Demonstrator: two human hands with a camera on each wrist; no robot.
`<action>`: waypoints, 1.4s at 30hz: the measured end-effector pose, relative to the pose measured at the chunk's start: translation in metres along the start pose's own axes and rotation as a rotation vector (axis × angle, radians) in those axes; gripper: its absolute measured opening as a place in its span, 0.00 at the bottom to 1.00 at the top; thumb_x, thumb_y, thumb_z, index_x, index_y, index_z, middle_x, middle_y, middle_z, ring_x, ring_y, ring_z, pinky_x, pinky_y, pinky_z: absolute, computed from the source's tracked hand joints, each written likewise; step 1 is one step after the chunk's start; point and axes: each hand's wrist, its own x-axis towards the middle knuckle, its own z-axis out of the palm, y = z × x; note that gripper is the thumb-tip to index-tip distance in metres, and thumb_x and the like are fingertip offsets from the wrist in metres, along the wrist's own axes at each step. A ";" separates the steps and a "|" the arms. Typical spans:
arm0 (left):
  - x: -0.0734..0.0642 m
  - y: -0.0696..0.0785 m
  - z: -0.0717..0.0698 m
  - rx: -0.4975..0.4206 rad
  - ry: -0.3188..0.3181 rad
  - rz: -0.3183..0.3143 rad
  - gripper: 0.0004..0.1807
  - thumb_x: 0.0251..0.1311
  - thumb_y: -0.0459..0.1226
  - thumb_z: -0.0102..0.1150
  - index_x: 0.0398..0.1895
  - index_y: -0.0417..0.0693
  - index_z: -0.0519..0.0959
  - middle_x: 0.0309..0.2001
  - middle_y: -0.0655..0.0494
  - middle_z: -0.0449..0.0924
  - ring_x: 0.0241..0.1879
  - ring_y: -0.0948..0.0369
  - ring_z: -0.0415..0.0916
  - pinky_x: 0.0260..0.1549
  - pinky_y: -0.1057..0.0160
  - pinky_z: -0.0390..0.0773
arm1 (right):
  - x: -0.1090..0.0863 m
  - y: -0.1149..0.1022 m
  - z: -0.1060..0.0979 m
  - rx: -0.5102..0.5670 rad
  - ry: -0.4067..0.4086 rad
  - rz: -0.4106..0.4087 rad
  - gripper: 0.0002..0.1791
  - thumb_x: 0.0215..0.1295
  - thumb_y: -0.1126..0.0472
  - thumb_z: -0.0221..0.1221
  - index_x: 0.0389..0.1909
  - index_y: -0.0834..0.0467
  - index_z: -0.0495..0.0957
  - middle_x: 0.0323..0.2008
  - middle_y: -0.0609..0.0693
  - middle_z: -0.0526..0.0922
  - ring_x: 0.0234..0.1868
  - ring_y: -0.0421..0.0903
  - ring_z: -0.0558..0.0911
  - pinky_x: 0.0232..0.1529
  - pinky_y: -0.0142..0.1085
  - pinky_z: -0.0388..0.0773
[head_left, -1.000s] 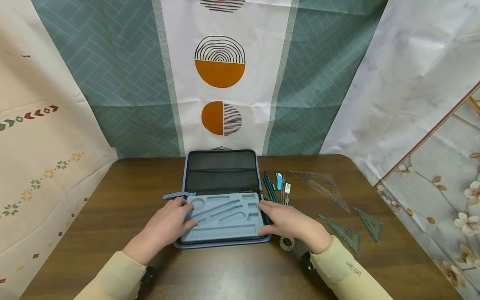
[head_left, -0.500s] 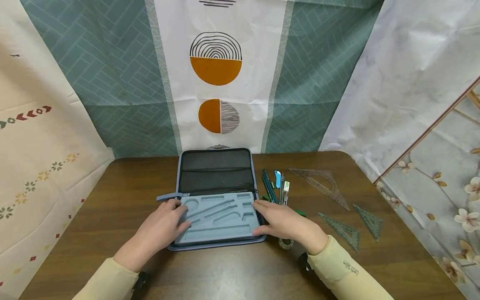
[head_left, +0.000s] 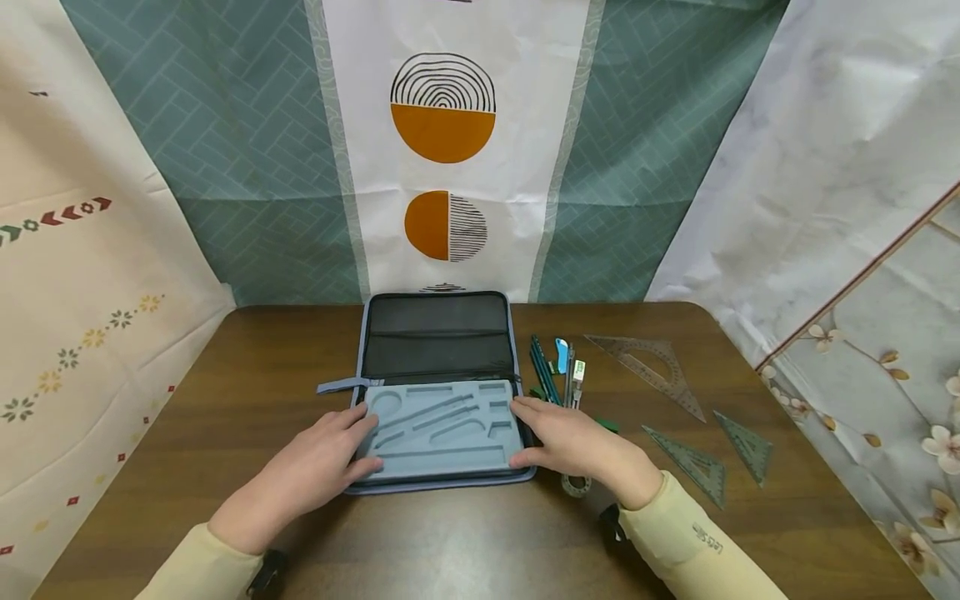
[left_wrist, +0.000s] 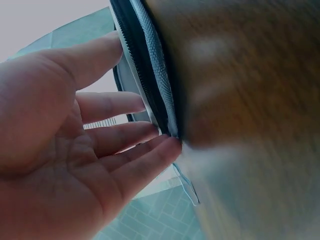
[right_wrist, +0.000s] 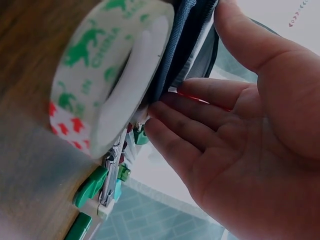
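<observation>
A zip-up stationery case (head_left: 438, 333) lies open on the table in the head view, its dark mesh lid towards the back. Seated in its lower half is a light blue moulded tray (head_left: 442, 467) with shaped recesses. My left hand (head_left: 322, 454) touches the tray's left edge, thumb at the near corner. On the opposite side my right hand (head_left: 570, 437) rests with fingertips and thumb along the edge. Both wrist views show extended fingers against the zipped sides of the case, by the left hand (left_wrist: 65, 135) and the right hand (right_wrist: 240, 125).
A roll of tape (right_wrist: 90, 70) stands near my right hand. Behind that hand lie dark pencils (head_left: 544, 371), a small blue item (head_left: 562, 356) and an eraser (head_left: 579, 372). A clear set square (head_left: 675, 392) and two greenish set squares (head_left: 690, 463) lie further right.
My left hand has slid slightly left and towards me along the tray, uncovering more of its left side. The right hand stays at the right edge. The head view has shifted a little.
</observation>
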 end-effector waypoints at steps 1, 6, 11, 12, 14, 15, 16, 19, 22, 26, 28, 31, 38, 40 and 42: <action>0.000 -0.001 0.000 0.002 0.002 0.007 0.34 0.72 0.48 0.74 0.69 0.31 0.80 0.71 0.26 0.75 0.69 0.32 0.76 0.62 0.35 0.80 | 0.000 0.000 0.000 0.003 0.002 -0.001 0.50 0.73 0.41 0.71 0.83 0.66 0.65 0.82 0.64 0.66 0.81 0.60 0.69 0.75 0.58 0.72; -0.002 -0.007 -0.002 -0.003 0.015 0.048 0.29 0.75 0.43 0.72 0.69 0.32 0.81 0.73 0.27 0.73 0.70 0.32 0.75 0.61 0.35 0.81 | 0.001 -0.001 -0.003 0.000 0.004 -0.004 0.49 0.74 0.42 0.71 0.83 0.67 0.65 0.82 0.64 0.66 0.81 0.61 0.70 0.75 0.57 0.73; -0.002 -0.011 -0.003 0.014 0.044 0.068 0.26 0.75 0.41 0.72 0.68 0.33 0.82 0.72 0.27 0.75 0.68 0.33 0.77 0.60 0.35 0.82 | 0.003 0.002 -0.006 -0.007 0.006 -0.022 0.49 0.74 0.42 0.71 0.83 0.67 0.65 0.83 0.64 0.65 0.81 0.61 0.69 0.75 0.57 0.73; -0.002 -0.012 -0.003 0.017 0.048 0.067 0.26 0.74 0.41 0.72 0.68 0.33 0.82 0.72 0.27 0.75 0.68 0.33 0.78 0.60 0.35 0.82 | 0.003 0.002 -0.007 -0.004 0.007 -0.031 0.49 0.74 0.42 0.71 0.84 0.67 0.64 0.83 0.65 0.65 0.81 0.61 0.69 0.75 0.57 0.73; -0.002 -0.012 -0.003 0.026 0.055 0.064 0.26 0.74 0.40 0.72 0.67 0.32 0.83 0.71 0.27 0.75 0.68 0.33 0.78 0.59 0.35 0.82 | 0.003 0.004 -0.010 0.009 0.011 -0.044 0.49 0.75 0.42 0.70 0.84 0.66 0.64 0.83 0.65 0.64 0.81 0.61 0.68 0.75 0.57 0.72; -0.002 -0.012 -0.003 0.032 0.056 0.062 0.26 0.74 0.40 0.72 0.67 0.32 0.83 0.71 0.27 0.75 0.67 0.33 0.78 0.59 0.35 0.82 | 0.003 0.005 -0.012 0.014 0.014 -0.048 0.49 0.75 0.42 0.70 0.84 0.66 0.63 0.83 0.65 0.64 0.81 0.61 0.69 0.75 0.57 0.73; -0.002 -0.011 -0.003 0.036 0.059 0.061 0.25 0.74 0.40 0.72 0.67 0.32 0.83 0.71 0.27 0.75 0.67 0.33 0.78 0.59 0.35 0.83 | 0.003 0.007 -0.013 0.022 0.020 -0.051 0.49 0.75 0.43 0.70 0.84 0.67 0.63 0.83 0.65 0.64 0.81 0.62 0.69 0.74 0.58 0.73; -0.002 -0.010 -0.002 0.051 0.065 0.065 0.25 0.74 0.40 0.73 0.66 0.32 0.83 0.71 0.27 0.76 0.67 0.33 0.79 0.58 0.36 0.83 | 0.001 0.011 -0.019 0.036 0.039 -0.042 0.49 0.76 0.43 0.70 0.84 0.66 0.63 0.84 0.64 0.63 0.80 0.62 0.70 0.74 0.58 0.73; -0.001 -0.009 -0.002 0.057 0.074 0.071 0.25 0.73 0.39 0.73 0.66 0.32 0.83 0.70 0.27 0.76 0.67 0.33 0.79 0.58 0.36 0.84 | -0.002 0.016 -0.024 0.034 0.056 -0.024 0.49 0.76 0.44 0.70 0.85 0.66 0.62 0.84 0.64 0.63 0.81 0.62 0.69 0.75 0.59 0.72; 0.000 -0.007 -0.001 0.063 0.089 0.082 0.25 0.73 0.38 0.73 0.66 0.31 0.83 0.70 0.27 0.77 0.66 0.34 0.80 0.59 0.37 0.84 | -0.008 0.022 -0.030 0.025 0.072 -0.004 0.49 0.75 0.45 0.71 0.85 0.66 0.62 0.84 0.64 0.63 0.81 0.64 0.68 0.75 0.60 0.71; 0.001 -0.006 0.000 0.065 0.099 0.087 0.25 0.73 0.38 0.73 0.66 0.31 0.83 0.69 0.27 0.77 0.66 0.34 0.80 0.59 0.37 0.84 | -0.010 0.024 -0.032 0.018 0.080 0.008 0.48 0.75 0.46 0.72 0.85 0.65 0.63 0.83 0.64 0.63 0.81 0.64 0.68 0.74 0.61 0.72; 0.001 -0.006 0.002 0.069 0.098 0.088 0.25 0.72 0.38 0.74 0.66 0.31 0.83 0.69 0.27 0.78 0.66 0.34 0.80 0.58 0.37 0.84 | -0.012 0.026 -0.033 0.003 0.096 0.024 0.48 0.74 0.48 0.73 0.84 0.65 0.64 0.83 0.65 0.65 0.80 0.64 0.69 0.73 0.60 0.73; -0.003 -0.002 0.005 0.074 0.103 0.086 0.25 0.73 0.38 0.73 0.66 0.32 0.83 0.69 0.27 0.78 0.65 0.34 0.81 0.58 0.38 0.84 | -0.007 0.029 -0.028 -0.077 0.149 0.067 0.43 0.74 0.50 0.74 0.80 0.66 0.70 0.79 0.65 0.72 0.77 0.63 0.74 0.71 0.60 0.76; -0.003 -0.002 0.006 0.081 0.110 0.088 0.25 0.72 0.38 0.74 0.65 0.32 0.83 0.69 0.27 0.78 0.65 0.34 0.81 0.58 0.38 0.84 | -0.005 0.029 -0.028 -0.106 0.167 0.091 0.41 0.74 0.50 0.74 0.79 0.65 0.72 0.77 0.65 0.74 0.76 0.64 0.76 0.70 0.60 0.77; -0.003 -0.001 0.007 0.082 0.108 0.087 0.25 0.72 0.38 0.74 0.65 0.31 0.83 0.69 0.27 0.78 0.65 0.34 0.81 0.58 0.38 0.84 | -0.003 0.029 -0.029 -0.125 0.175 0.121 0.39 0.74 0.50 0.74 0.78 0.64 0.74 0.76 0.64 0.75 0.74 0.63 0.77 0.68 0.60 0.78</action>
